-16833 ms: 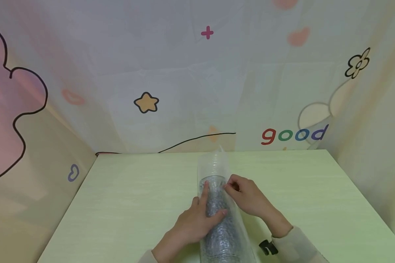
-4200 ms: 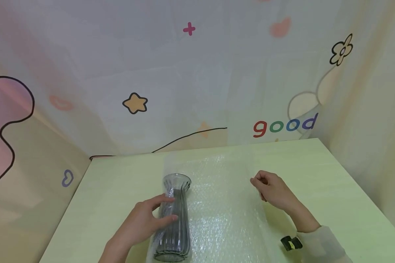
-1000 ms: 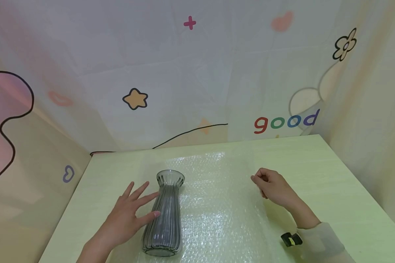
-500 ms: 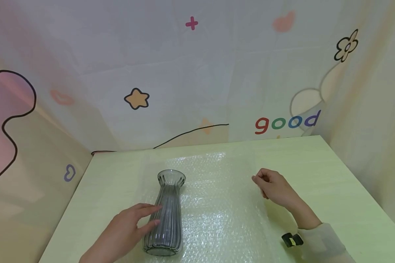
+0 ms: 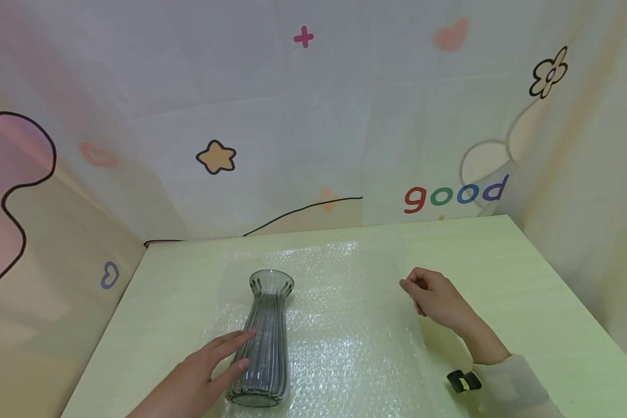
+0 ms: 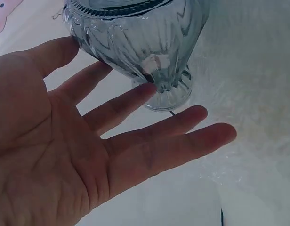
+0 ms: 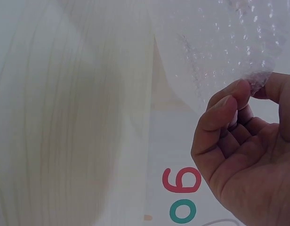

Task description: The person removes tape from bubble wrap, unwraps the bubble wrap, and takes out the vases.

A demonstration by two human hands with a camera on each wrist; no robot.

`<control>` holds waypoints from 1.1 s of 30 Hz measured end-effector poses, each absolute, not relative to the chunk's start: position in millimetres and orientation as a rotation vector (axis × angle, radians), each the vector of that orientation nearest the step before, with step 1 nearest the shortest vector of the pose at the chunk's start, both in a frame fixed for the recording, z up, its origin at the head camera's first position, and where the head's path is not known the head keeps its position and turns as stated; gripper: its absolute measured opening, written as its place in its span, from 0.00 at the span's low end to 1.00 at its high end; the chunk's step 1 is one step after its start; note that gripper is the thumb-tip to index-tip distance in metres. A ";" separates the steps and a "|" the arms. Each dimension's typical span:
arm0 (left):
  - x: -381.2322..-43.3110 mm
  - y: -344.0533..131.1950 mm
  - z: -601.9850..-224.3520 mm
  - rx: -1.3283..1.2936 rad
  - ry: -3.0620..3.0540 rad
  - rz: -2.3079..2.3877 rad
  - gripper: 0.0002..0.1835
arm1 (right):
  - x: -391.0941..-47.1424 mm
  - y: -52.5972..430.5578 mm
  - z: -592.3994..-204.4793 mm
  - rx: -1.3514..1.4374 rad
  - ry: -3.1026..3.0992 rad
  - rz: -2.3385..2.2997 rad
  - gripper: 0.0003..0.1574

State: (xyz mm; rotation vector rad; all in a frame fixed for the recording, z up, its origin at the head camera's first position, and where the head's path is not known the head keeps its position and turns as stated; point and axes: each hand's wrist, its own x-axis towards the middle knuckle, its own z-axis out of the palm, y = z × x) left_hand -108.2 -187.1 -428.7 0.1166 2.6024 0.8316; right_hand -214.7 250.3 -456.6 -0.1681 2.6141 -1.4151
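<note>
A grey ribbed glass vase (image 5: 265, 348) lies on its side on a spread sheet of bubble wrap (image 5: 345, 325), its flared mouth toward the back wall. At the vase's left side is my left hand (image 5: 201, 371), fingers extended and thumb apart, fingertips overlapping the glass in the head view. The left wrist view has the palm facing up beside the vase (image 6: 135, 42), fingers spread. On the sheet's right edge, my right hand (image 5: 441, 302) pinches the wrap. In the right wrist view, the bubble wrap (image 7: 229, 42) is caught between its thumb and index finger.
The pale green table (image 5: 501, 278) stretches out on both sides of the wrap. A printed curtain (image 5: 292, 116) with a star and the word "good" hangs behind it. A black band (image 5: 463, 381) shows near the right sleeve.
The vase was wrapped in the bubble wrap at first; it is now uncovered and lies farther left on the spread sheet. Lately my left hand has shifted slightly toward me; the right stays put.
</note>
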 end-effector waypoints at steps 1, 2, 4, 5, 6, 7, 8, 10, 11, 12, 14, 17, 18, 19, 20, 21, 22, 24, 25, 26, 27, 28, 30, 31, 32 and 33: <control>-107.7 -187.8 -430.2 0.118 2.599 0.834 0.31 | -214.9 250.4 -456.7 -0.170 2.616 -1.414 0.21; -107.2 -188.7 -431.8 0.120 2.598 0.838 0.31 | -215.0 250.4 -456.8 -0.172 2.615 -1.414 0.21; -106.1 -189.6 -434.1 0.118 2.599 0.835 0.30 | -215.2 250.5 -457.0 -0.174 2.616 -1.413 0.21; -105.5 -190.2 -435.1 0.115 2.590 0.841 0.29 | -215.2 250.6 -457.2 -0.173 2.615 -1.414 0.21; -105.0 -190.6 -435.9 0.116 2.581 0.852 0.29 | -215.2 250.7 -457.3 -0.171 2.613 -1.415 0.21; -104.9 -190.6 -437.0 0.122 2.579 0.856 0.29 | -215.2 250.7 -457.4 -0.170 2.612 -1.415 0.21; -104.8 -191.0 -438.2 0.132 2.573 0.867 0.29 | -215.2 250.7 -457.6 -0.168 2.611 -1.414 0.21; -104.7 -192.2 -440.9 0.155 2.548 0.903 0.30 | -215.2 250.7 -457.9 -0.165 2.611 -1.412 0.21; -104.8 -192.8 -442.6 0.176 2.541 0.916 0.30 | -215.1 250.7 -458.1 -0.164 2.611 -1.410 0.21; -105.0 -193.5 -444.3 0.198 2.535 0.928 0.30 | -215.1 250.7 -458.3 -0.163 2.612 -1.408 0.21; -105.3 -194.8 -448.0 0.228 2.518 0.953 0.30 | -215.1 250.9 -458.7 -0.164 2.617 -1.401 0.21; -105.7 -195.4 -452.2 0.243 2.500 0.977 0.30 | -214.6 251.2 -458.6 -0.159 2.619 -1.399 0.21; -105.6 -195.4 -453.1 0.235 2.494 0.984 0.30 | -214.4 251.4 -458.5 -0.157 2.620 -1.399 0.21; -105.6 -195.3 -453.7 0.225 2.492 0.988 0.31 | -214.2 251.6 -458.4 -0.155 2.619 -1.398 0.21; -105.4 -195.1 -454.0 0.215 2.491 0.990 0.31 | -213.9 251.8 -458.4 -0.151 2.619 -1.397 0.21; -105.1 -194.7 -454.1 0.199 2.489 0.991 0.31 | -213.7 252.2 -458.4 -0.148 2.617 -1.396 0.21; -104.8 -194.1 -454.0 0.183 2.490 0.991 0.31 | -213.6 252.5 -458.5 -0.148 2.617 -1.390 0.21; -104.0 -192.6 -453.6 0.164 2.495 0.987 0.31 | -213.4 253.5 -459.3 -0.145 2.617 -1.374 0.21; -103.8 -191.6 -453.2 0.160 2.495 0.988 0.31 | -213.5 254.2 -459.8 -0.140 2.616 -1.367 0.21; -103.6 -190.7 -453.0 0.152 2.491 0.987 0.31 | -213.5 254.8 -460.3 -0.135 2.616 -1.361 0.21; -103.5 -189.9 -452.7 0.147 2.489 0.983 0.31 | -213.4 255.6 -460.6 -0.129 2.617 -1.353 0.22; -103.3 -189.3 -452.5 0.144 2.488 0.979 0.31 | -213.3 256.3 -461.0 -0.123 2.618 -1.343 0.21; -103.6 -188.0 -452.5 0.143 2.489 0.974 0.32 | -213.2 257.5 -461.8 -0.109 2.621 -1.323 0.21; -103.9 -187.2 -452.6 0.135 2.493 0.967 0.32 | -213.1 258.2 -462.0 -0.101 2.623 -1.312 0.21; -104.0 -186.6 -452.8 0.130 2.502 0.958 0.33 | -213.0 258.7 -462.1 -0.096 2.626 -1.298 0.21; -104.3 -185.6 -453.0 0.123 2.512 0.949 0.33 | -213.0 259.3 -462.3 -0.091 2.629 -1.283 0.21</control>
